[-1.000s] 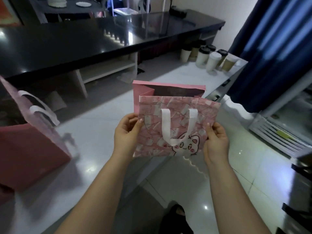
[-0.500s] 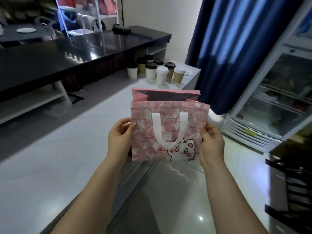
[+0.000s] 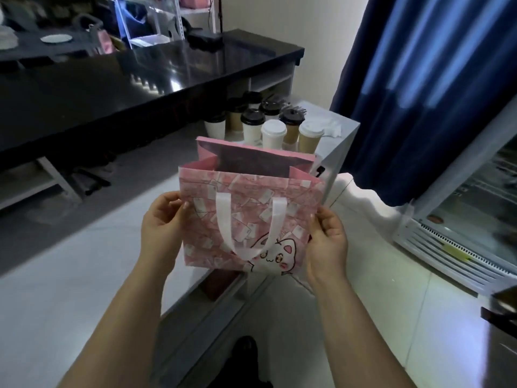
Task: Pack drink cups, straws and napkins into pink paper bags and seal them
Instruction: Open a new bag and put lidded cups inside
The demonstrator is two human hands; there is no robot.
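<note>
The pink paper bag [image 3: 251, 208] is held upright in the air with its mouth open. Its front panel is printed with a scatter of small white cards and, at the lower right, a white cartoon cat [image 3: 282, 252]. A flat white ribbon handle [image 3: 223, 219] hangs down the front in a U. The paper is stiff and creased, the side gussets fold inward at the top, and the plain pink back panel rises higher than the front.

The left hand [image 3: 162, 225] pinches the bag's left edge, with the thumb on the printed face and the fingers behind. The right hand [image 3: 328, 245] grips the right edge in the same way, so the bag hangs between the two hands, over the near edge of the pale, glossy worktop [image 3: 84, 275].

Behind the bag, at the far right end of the worktop, stands a cluster of lidded paper drink cups [image 3: 273, 134]. Their bodies are white or brown, and their lids are black or white. Crumpled white napkins [image 3: 331, 126] lie just beside them at the corner.

A glossy black counter [image 3: 98, 93] runs along the left. A blue curtain [image 3: 419, 93] hangs on the right above a glass-door cooler [image 3: 461, 219].
</note>
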